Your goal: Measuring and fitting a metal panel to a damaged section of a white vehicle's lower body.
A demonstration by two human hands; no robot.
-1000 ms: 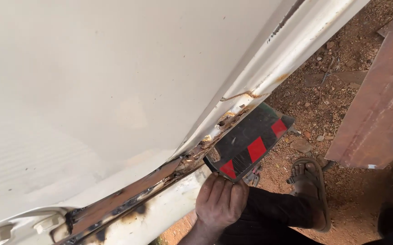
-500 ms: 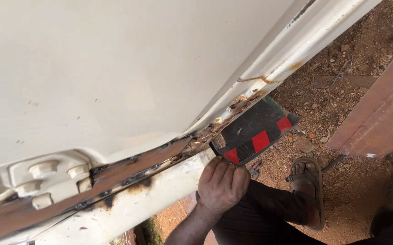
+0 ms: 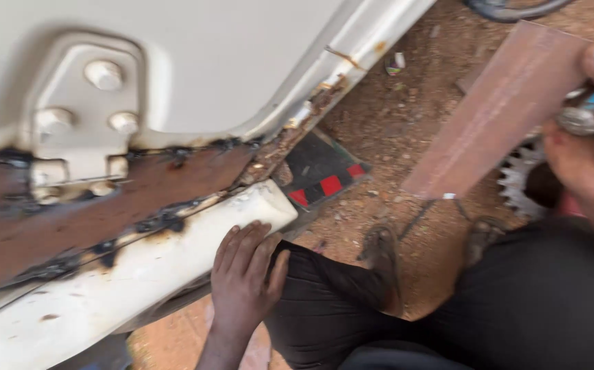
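Rusting white panel (image 3: pixel 125 274), scorched seam, left hand (image 3: pixel 245 274)

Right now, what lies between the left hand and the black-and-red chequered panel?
In the head view, only the rounded end of the white body rail lies between the left hand and the chequered panel.

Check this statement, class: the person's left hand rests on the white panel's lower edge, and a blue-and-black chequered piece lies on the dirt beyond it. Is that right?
One detail is wrong. The chequered piece is red and black, not blue and black, as the head view shows. The rest stands: the left hand rests on the lower edge of the white panel, and the piece lies on the dirt beyond.
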